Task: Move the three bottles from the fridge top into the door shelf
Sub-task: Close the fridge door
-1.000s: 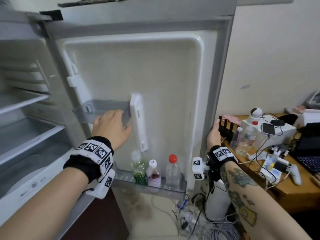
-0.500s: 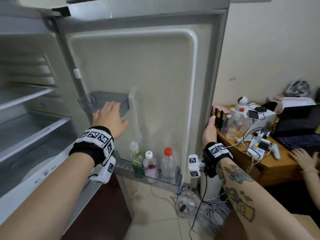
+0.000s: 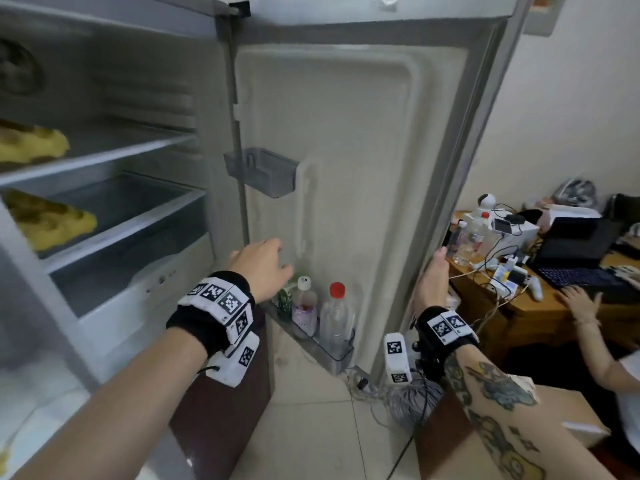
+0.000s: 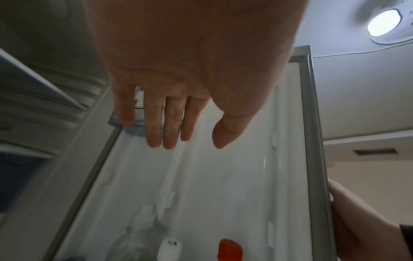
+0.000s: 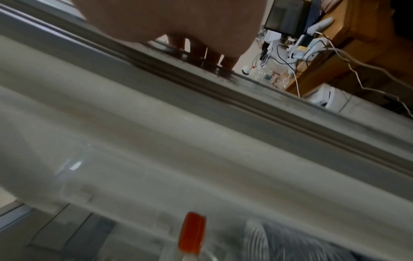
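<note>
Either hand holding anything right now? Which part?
Left hand: nothing, fingers straight. Right hand grips the grey fridge door by its outer edge.

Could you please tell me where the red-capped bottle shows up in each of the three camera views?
Head: the red-capped bottle stands low in the middle, rightmost of three in the door shelf.
Left wrist: only its red cap shows, at the bottom edge, right of a white cap.
Right wrist: cap and neck show at the bottom, middle, blurred.
Shared landmark: the grey door edge, gripped by the right hand.
</note>
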Available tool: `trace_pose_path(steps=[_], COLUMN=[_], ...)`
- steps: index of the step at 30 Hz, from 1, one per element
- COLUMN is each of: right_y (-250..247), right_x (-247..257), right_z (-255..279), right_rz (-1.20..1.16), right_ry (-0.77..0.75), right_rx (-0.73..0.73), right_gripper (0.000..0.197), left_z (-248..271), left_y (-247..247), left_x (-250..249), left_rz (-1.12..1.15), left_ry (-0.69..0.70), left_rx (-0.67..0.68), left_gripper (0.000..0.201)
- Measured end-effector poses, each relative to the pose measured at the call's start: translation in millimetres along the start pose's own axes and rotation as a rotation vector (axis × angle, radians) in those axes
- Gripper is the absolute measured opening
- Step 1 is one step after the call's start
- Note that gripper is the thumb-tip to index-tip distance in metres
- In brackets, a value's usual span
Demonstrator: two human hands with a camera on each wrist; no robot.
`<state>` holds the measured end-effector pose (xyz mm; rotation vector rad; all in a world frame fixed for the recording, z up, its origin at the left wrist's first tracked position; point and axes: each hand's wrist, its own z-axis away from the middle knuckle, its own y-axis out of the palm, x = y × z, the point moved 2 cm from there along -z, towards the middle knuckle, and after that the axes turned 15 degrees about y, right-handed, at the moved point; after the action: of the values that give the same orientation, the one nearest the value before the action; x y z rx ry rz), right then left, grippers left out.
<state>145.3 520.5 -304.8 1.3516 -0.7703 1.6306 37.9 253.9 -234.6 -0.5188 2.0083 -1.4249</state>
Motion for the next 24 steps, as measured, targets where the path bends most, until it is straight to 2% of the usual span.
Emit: trace_pose_path(steps=[2,5,9,13,18,24], right_y=[9,22,46,71,105,148], right_x=[-13,-23,-44,-64,-80,-98], right_z=[28,60,112,164,222,273], right_rz=[0.001,-0.012,0.002,0.055,0.121,0.238], right_ry=[0.022,0.025,-0.028,-0.050,-0.071,-0.219], right_rx=[-0.026,-0.066,-0.130,-0.121,0.008,0.198], right_gripper=[0.079,0.070,0.051,0.054,0.037,0.036], left_z=[30,60,101,134,171,188], left_y=[0,-6,-15,-30,-58,-93], left_x=[14,27,40,35,26,44], left_rz=[0.044,0.103,0.161,0.197,-0.010,-0.178], left_ry=[-0.022,-0.028,-0.017,0.056,0.245,0.281], left_rx=[0.025,-0.016,-0.078,-0.149,-0.243,-0.341], left_gripper=[0.040,0.032,0.040,0.053,0.079,0.088])
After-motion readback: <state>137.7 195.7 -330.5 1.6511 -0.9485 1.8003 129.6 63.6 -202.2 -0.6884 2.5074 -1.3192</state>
